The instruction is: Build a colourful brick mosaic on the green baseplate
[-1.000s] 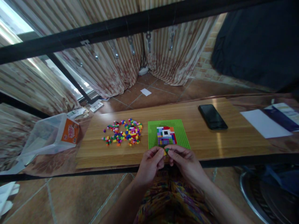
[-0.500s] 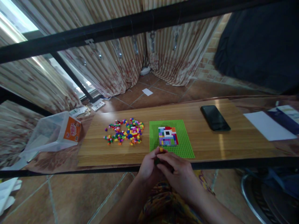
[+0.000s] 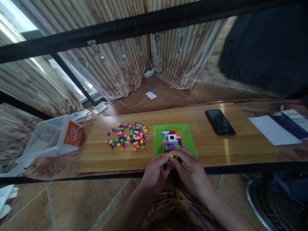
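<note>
My left hand [image 3: 154,170] is closed over a few small toy bricks [image 3: 164,166], blue and green, mostly hidden by the fingers. A yellow brick [image 3: 170,155] shows at the fingertips where both hands meet, and my right hand [image 3: 191,166] pinches it from the right. Just beyond them lies a green studded baseplate [image 3: 189,136]. On it stands a square, multicoloured brick build [image 3: 168,146] with a white block framing a black centre. The right fingers cover its near edge; whether they touch it I cannot tell.
Loose coloured bricks [image 3: 137,136] are scattered left of the baseplate on a wooden board [image 3: 101,160]. A clear plastic tub [image 3: 53,134] with an orange label stands at the far left. To the right lie a black phone [image 3: 220,122] and white paper [image 3: 271,130].
Both hands have shifted slightly; the right fingers have moved up and forward over the build's near edge. The yellow brick has moved right, and blue now shows below the left fingers.
</note>
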### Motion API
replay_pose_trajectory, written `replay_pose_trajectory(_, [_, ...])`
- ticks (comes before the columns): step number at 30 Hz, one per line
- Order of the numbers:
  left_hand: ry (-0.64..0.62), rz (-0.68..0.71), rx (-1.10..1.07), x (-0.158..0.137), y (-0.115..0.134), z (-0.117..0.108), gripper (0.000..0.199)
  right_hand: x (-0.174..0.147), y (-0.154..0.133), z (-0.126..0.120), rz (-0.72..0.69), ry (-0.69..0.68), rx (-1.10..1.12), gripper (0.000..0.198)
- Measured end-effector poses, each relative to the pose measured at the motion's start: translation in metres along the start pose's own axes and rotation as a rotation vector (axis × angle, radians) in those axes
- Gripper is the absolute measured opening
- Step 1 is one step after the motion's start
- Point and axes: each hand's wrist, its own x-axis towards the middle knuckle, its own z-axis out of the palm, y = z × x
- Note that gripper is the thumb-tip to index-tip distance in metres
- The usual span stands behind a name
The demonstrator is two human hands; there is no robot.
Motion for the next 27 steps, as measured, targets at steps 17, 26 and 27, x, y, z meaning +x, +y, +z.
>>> replay_pose_trajectory(17, [0.024, -0.037, 0.122, 0.003, -0.005, 0.001, 0.024, -0.003, 0.011, -0.014, -0.107, -0.088, -0.026, 0.015])
replay_pose_trajectory(26, [0.075, -0.013, 0.137, 0.007, 0.006, -0.005, 0.027, 0.013, 0.036, -0.026, 0.098, 0.086, -0.051, 0.024])
replay_pose_trajectory(27, [0.082, -0.009, 0.143, 0.009, 0.009, -0.008, 0.028, 0.018, 0.042, -0.029, 0.12, 0.109, -0.056, 0.026])
